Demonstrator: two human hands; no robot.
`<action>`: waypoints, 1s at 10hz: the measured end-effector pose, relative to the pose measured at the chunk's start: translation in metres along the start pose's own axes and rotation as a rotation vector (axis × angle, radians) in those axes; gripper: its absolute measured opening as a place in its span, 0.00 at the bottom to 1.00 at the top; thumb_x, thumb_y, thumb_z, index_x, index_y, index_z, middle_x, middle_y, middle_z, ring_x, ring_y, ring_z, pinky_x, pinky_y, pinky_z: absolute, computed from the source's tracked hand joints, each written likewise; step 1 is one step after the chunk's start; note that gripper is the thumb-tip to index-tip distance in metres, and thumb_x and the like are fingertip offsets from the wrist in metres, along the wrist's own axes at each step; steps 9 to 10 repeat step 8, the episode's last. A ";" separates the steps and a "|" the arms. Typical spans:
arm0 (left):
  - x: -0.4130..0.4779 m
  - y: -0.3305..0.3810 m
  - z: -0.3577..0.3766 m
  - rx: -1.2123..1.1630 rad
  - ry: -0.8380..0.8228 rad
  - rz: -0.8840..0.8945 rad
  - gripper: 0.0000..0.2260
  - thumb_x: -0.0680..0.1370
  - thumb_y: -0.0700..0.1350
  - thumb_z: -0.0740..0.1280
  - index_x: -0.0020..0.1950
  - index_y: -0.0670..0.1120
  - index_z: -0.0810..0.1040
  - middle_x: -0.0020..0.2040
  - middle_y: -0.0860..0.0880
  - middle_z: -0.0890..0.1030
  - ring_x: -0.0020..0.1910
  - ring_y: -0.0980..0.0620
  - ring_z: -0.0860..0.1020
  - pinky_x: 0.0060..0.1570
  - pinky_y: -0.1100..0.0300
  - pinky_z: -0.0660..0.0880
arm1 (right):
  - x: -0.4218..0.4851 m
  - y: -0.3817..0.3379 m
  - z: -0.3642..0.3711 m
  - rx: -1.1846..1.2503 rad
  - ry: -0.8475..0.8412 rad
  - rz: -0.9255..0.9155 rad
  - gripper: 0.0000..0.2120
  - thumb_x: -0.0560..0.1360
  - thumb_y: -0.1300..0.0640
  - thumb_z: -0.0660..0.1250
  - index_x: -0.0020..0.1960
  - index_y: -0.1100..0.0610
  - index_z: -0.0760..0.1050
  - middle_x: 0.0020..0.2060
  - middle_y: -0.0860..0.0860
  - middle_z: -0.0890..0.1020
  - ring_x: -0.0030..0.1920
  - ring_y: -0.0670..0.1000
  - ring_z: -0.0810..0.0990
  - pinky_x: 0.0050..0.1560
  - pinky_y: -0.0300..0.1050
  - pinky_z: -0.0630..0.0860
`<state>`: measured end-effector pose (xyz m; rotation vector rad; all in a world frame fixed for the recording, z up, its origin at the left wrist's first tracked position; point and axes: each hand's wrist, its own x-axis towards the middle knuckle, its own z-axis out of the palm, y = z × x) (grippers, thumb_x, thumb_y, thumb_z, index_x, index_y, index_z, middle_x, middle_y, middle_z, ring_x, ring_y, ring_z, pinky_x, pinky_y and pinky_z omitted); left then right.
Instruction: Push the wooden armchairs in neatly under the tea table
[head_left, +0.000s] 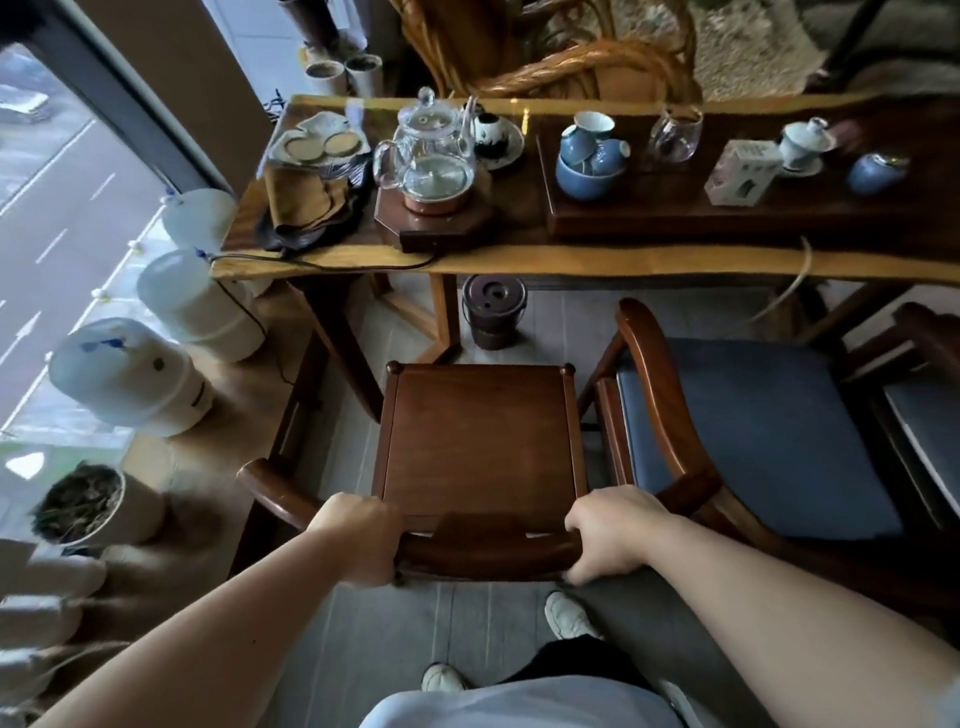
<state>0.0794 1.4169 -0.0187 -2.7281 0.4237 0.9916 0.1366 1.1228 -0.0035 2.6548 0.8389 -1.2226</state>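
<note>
Wooden armchair (478, 436) sits short of the counter (571, 257), seat fully out on the floor. Left hand (358, 540) and right hand (608, 538) each closed in a grip on its top backrest rail. Blue-cushioned armchair (753, 431) just right.

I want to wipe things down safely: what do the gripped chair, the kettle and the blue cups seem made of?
Chair: dark wood, smooth satin finish, grain faintly visible. Kettle: clear glass, see-through, likely on a copper-toned metal base. Blue cups: probably glazed ceramic, glossy with pale rims.
</note>
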 end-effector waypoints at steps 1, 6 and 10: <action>0.000 -0.002 0.005 -0.011 0.040 0.009 0.11 0.66 0.52 0.64 0.46 0.54 0.79 0.35 0.55 0.79 0.33 0.51 0.78 0.34 0.59 0.74 | 0.003 -0.004 -0.003 -0.002 -0.031 0.023 0.27 0.60 0.33 0.66 0.52 0.49 0.80 0.43 0.48 0.83 0.46 0.54 0.80 0.47 0.50 0.76; -0.006 0.003 0.002 -0.113 0.123 0.005 0.13 0.68 0.52 0.64 0.52 0.57 0.78 0.38 0.57 0.80 0.39 0.53 0.79 0.41 0.57 0.72 | -0.002 0.007 0.002 0.033 0.061 -0.068 0.26 0.63 0.27 0.66 0.47 0.48 0.78 0.39 0.44 0.81 0.41 0.49 0.79 0.45 0.49 0.78; -0.015 0.001 -0.026 -0.224 0.009 0.090 0.25 0.66 0.70 0.62 0.60 0.61 0.69 0.51 0.59 0.78 0.47 0.55 0.77 0.48 0.54 0.76 | -0.007 0.022 -0.001 -0.008 0.180 -0.172 0.42 0.68 0.22 0.54 0.74 0.44 0.55 0.65 0.49 0.76 0.61 0.54 0.76 0.56 0.54 0.73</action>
